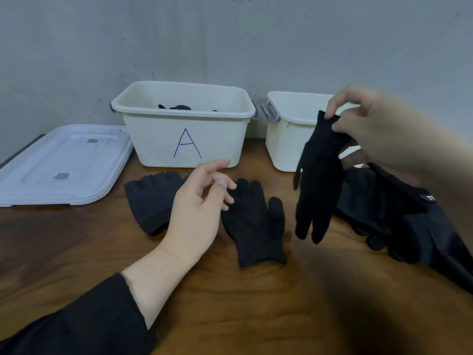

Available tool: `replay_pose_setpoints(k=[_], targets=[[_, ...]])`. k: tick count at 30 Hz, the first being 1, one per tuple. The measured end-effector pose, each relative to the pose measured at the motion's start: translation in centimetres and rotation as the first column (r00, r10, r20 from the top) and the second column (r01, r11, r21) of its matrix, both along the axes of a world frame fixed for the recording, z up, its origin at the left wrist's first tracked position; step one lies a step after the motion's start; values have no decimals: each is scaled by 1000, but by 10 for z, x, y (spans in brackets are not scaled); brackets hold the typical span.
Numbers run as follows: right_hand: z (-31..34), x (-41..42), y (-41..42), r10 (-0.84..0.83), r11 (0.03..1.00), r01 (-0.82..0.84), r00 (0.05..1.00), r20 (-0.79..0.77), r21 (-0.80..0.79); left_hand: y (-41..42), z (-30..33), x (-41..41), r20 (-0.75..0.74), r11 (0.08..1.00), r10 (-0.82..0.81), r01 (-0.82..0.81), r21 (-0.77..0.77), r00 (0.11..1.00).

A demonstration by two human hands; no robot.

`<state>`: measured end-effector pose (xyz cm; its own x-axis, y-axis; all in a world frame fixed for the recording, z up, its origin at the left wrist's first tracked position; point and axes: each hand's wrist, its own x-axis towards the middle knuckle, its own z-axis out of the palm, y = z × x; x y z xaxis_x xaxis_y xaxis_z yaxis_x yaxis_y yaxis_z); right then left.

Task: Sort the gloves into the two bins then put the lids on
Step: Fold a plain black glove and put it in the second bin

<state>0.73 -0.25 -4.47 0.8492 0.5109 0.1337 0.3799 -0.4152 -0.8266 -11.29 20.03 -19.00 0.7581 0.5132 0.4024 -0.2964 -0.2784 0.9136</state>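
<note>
My right hand (pixel 378 129) pinches the cuff of a black knit glove (pixel 317 180), which hangs fingers-down in front of the right bin (pixel 289 129). My left hand (pixel 197 208) hovers with relaxed fingers, holding nothing, over the table between a fingerless black glove (pixel 148 198) and a full-fingered black glove (pixel 256 226) that lie flat. The cream bin marked A (pixel 184 124) stands at the back with dark gloves (pixel 176 107) inside. More black gloves (pixel 389 213) are piled at the right, partly hidden by my right forearm.
Stacked white lids (pixel 61 165) lie at the left beside bin A. Both bins stand against the grey wall (pixel 230 34). The wooden table (pixel 230 303) stretches toward me.
</note>
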Motion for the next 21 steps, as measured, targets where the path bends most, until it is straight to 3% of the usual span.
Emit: replay_pose_setpoints(k=[7,10,15,21], targets=[[21,-2,5,94,966,-71,992,83,-250,10,2,-7,-18,972,82,-76,224,996],[32,1,8,123,911,4,952,280,-413,20,1,-6,-47,929,130,-106,355,990],[38,4,27,161,854,173,808,566,-490,24,-1,-5,-52,909,167,-133,394,985],[23,15,52,165,893,59,879,447,-445,27,-2,-3,-54,920,208,-176,349,977]])
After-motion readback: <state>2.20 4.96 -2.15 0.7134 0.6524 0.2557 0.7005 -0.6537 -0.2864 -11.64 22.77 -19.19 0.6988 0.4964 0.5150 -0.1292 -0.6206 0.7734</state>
